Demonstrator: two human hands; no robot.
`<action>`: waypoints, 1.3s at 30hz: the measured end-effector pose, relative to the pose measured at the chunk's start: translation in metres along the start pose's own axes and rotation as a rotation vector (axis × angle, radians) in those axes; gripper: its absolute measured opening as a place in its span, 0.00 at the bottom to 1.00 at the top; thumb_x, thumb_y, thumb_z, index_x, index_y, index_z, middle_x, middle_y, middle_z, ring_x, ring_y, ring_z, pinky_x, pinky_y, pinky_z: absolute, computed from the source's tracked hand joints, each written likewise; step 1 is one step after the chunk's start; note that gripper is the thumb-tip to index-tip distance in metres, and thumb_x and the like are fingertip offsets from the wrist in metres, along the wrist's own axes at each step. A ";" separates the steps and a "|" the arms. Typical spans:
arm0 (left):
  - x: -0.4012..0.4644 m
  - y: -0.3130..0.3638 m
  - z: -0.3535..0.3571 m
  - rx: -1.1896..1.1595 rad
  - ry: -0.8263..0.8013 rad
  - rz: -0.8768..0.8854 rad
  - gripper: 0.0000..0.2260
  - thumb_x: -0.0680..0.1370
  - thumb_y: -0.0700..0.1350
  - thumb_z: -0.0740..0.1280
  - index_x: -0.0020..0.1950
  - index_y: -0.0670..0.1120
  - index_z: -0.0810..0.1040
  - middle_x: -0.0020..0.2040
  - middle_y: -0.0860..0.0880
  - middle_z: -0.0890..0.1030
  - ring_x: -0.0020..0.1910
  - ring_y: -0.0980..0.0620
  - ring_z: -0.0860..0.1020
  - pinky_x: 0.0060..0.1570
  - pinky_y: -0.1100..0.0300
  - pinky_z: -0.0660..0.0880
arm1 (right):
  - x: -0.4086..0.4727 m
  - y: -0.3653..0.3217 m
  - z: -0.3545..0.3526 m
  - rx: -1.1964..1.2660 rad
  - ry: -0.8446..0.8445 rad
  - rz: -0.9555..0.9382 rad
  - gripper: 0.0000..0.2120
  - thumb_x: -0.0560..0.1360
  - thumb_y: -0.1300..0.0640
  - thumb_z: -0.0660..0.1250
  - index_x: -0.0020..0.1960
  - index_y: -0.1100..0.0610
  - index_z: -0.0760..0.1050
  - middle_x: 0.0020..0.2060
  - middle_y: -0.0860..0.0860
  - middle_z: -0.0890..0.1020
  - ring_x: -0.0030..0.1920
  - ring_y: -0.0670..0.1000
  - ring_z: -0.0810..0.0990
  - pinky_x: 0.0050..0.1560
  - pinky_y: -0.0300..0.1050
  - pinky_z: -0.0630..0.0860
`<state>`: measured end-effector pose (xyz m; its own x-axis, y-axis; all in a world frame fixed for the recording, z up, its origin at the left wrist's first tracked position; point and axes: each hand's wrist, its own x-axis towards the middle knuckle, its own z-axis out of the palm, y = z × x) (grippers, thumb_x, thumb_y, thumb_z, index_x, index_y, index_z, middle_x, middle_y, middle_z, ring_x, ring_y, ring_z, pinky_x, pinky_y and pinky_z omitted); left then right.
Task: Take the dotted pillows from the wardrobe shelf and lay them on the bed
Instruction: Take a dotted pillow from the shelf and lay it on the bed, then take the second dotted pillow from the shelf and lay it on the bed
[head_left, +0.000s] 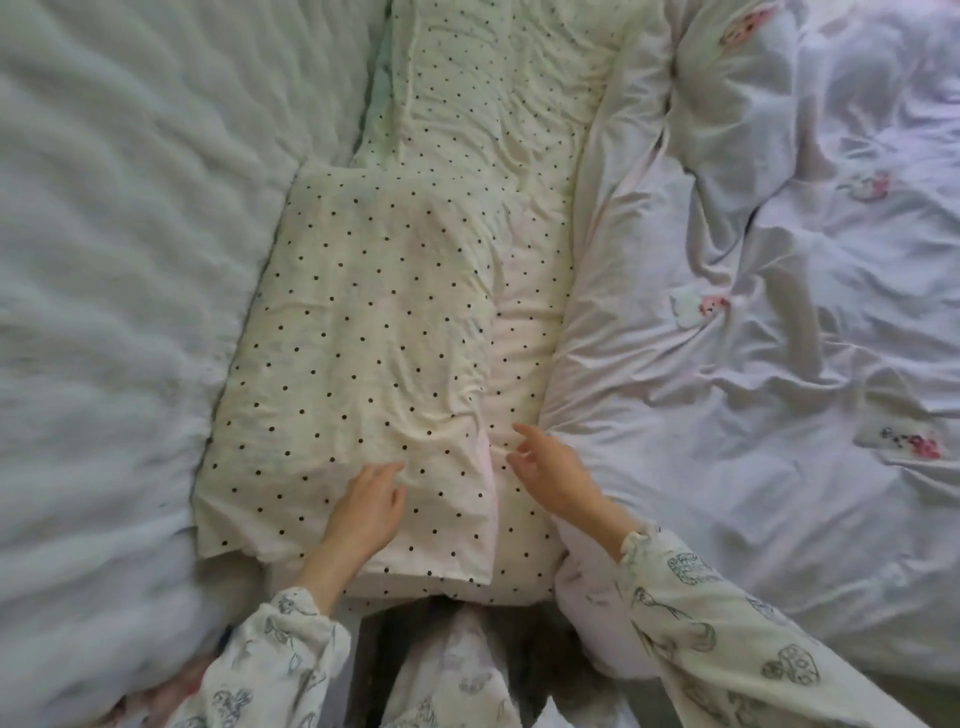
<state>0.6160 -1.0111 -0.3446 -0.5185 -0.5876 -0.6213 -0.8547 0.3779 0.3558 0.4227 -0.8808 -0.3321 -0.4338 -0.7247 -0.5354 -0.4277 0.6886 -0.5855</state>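
Bedroom setting, seen from above: bed (104, 260) covered in pale bedding.

Near dotted pillow (358, 353): cream with dark dots, lying flat on the bed, its far end overlapping the second one; its loose cover flap hangs at the near edge.

Far dotted pillow (493, 104): same fabric, wrinkled, lying lengthwise beyond and to the right of the first, running to the top of the view.

Left hand (366, 512): fingers straight and slightly spread, resting palm-down on the near pillow's near end.

Right hand (550, 475): fingers spread and relaxed, holding nothing, over the strip of dotted fabric just right of the near pillow.

Fluffy white blanket (78, 415): left of both pillows, touching them.

Crumpled white duvet (753, 312) with small pink prints: right of the pillows, touching them.

Patterned sleeves (727, 623): white with grey drawings, on both arms.
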 end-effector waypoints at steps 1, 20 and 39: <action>-0.005 0.016 0.002 -0.019 -0.021 0.021 0.19 0.80 0.46 0.54 0.71 0.48 0.63 0.71 0.46 0.66 0.69 0.49 0.65 0.64 0.54 0.64 | -0.014 0.009 -0.011 0.030 0.027 0.019 0.23 0.78 0.51 0.59 0.70 0.55 0.62 0.59 0.55 0.78 0.57 0.53 0.76 0.55 0.44 0.71; -0.192 0.437 0.190 0.054 -0.116 0.890 0.14 0.79 0.44 0.60 0.63 0.45 0.74 0.62 0.44 0.76 0.61 0.48 0.73 0.59 0.60 0.65 | -0.402 0.319 -0.164 0.645 0.739 0.439 0.17 0.77 0.53 0.62 0.64 0.56 0.71 0.54 0.57 0.80 0.51 0.53 0.79 0.50 0.43 0.73; -0.313 0.865 0.433 0.130 -0.408 1.353 0.13 0.79 0.42 0.60 0.63 0.46 0.74 0.57 0.44 0.79 0.56 0.50 0.76 0.55 0.60 0.70 | -0.648 0.611 -0.344 0.895 1.447 0.636 0.14 0.77 0.57 0.62 0.61 0.60 0.72 0.50 0.60 0.81 0.46 0.52 0.78 0.42 0.34 0.72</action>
<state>0.0499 -0.1905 -0.1451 -0.8593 0.5111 -0.0210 0.3074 0.5488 0.7774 0.1696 0.0179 -0.1334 -0.8222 0.5411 -0.1764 0.3562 0.2475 -0.9010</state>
